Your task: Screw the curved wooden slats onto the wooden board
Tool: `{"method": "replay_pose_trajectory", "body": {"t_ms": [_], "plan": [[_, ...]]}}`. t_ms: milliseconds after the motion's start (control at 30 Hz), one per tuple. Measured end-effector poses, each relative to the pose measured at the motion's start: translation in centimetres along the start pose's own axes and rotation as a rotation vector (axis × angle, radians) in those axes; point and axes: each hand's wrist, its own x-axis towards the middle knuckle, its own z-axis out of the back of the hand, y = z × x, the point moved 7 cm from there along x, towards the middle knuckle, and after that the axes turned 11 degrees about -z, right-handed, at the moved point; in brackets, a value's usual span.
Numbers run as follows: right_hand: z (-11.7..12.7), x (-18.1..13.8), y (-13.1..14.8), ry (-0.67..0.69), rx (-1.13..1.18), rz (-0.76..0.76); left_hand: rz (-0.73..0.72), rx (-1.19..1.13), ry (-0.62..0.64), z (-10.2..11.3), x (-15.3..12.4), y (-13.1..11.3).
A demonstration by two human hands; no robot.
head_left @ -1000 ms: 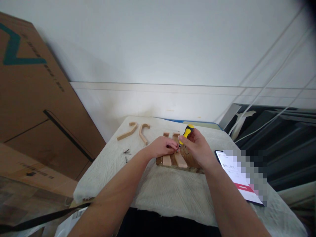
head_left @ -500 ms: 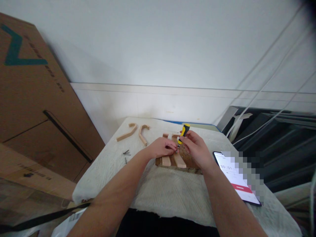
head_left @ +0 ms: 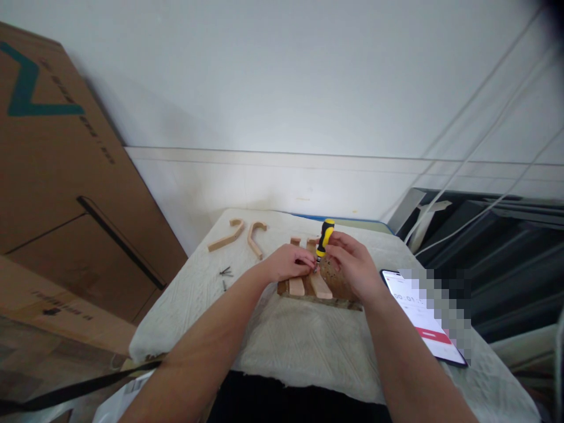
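My right hand (head_left: 350,258) grips a yellow-and-black screwdriver (head_left: 325,238) by its handle. The tool stands nearly upright, its shaft pointing down at a pale wooden piece (head_left: 321,288). Close to the tip, my left hand (head_left: 288,262) has its fingers pressed together over the wood; whatever they pinch there is hidden. Beside that piece lies a second pale wooden piece (head_left: 296,286), partly under my left hand. Both rest on a brown wooden board (head_left: 343,294).
Two loose hook-shaped wooden pieces, one left (head_left: 225,239) and one right (head_left: 252,238), lie at the back left of the cloth-covered table (head_left: 304,346). Several dark screws (head_left: 226,271) are nearer. A phone (head_left: 423,317) lies right; a large cardboard box (head_left: 79,176) stands left.
The screwdriver's handle has tipped slightly to the left and turned in my right hand, whose fingers have shifted on it. My left hand stays in place.
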Motion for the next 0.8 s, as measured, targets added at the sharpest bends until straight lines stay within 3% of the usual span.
{"method": "replay_pose_trajectory", "body": {"t_ms": [300,467,667,800], "plan": [[0.23,0.35,-0.41,-0.022,-0.172,0.069,-0.004,-0.015,0.002,-0.07,-0.18,0.16],[0.94,0.39,-0.55,-0.136,-0.227,0.02,-0.013,-0.018,0.006,-0.14,-0.14,0.18],[0.48,-0.15,0.05,-0.01,-0.055,-0.052,-0.03,-0.012,0.011,-0.17,-0.15,0.19],[0.48,0.06,0.06,-0.015,-0.126,0.02,-0.044,0.002,0.007,-0.13,-0.14,0.12]]}}
